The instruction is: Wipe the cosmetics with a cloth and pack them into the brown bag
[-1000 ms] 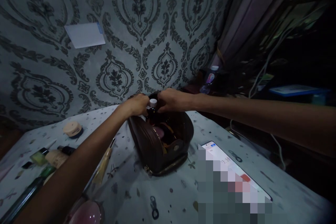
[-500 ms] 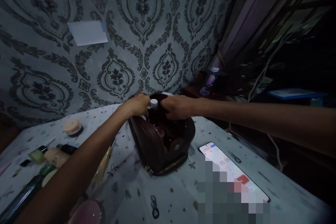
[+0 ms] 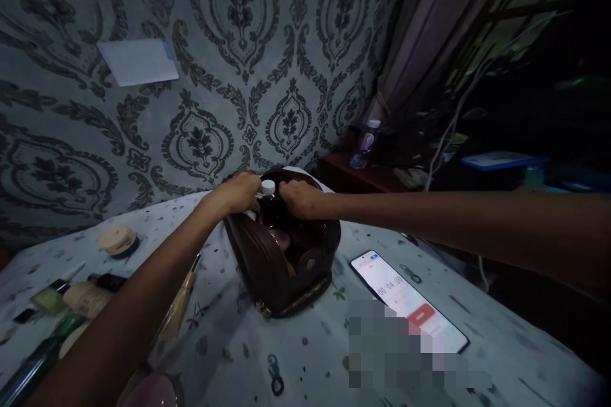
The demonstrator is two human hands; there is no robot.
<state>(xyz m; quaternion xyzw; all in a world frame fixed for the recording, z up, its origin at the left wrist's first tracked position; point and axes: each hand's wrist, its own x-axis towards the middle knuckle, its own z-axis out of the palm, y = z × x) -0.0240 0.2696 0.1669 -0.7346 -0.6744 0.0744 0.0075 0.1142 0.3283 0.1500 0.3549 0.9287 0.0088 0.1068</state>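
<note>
A dark brown zippered bag (image 3: 258,267) stands with its mouth open on the patterned cloth. My left hand (image 3: 242,193) has its fingers wrapped over the bag's far left rim. Curled inside the mouth near the far rim is my right hand (image 3: 301,199); its fingertips are hidden, and what they hold cannot be made out. Between my hands a white cap (image 3: 268,187) shows, on a container mostly hidden in the bag. Deeper inside lies a pinkish item (image 3: 281,240), too dark to name.
Left on the cloth are a peach-lidded jar (image 3: 117,239), a brush (image 3: 180,305), a green bottle (image 3: 48,297) and a pink round item (image 3: 150,391). A phone (image 3: 415,305) with a running timer lies right of the bag. A plastic bottle (image 3: 365,146) stands beyond, near the patterned wall.
The view has shifted slightly, so everything sits a little further left. Both hands stay at the bag's mouth, with little change in their grip. The phone's timer has advanced.
</note>
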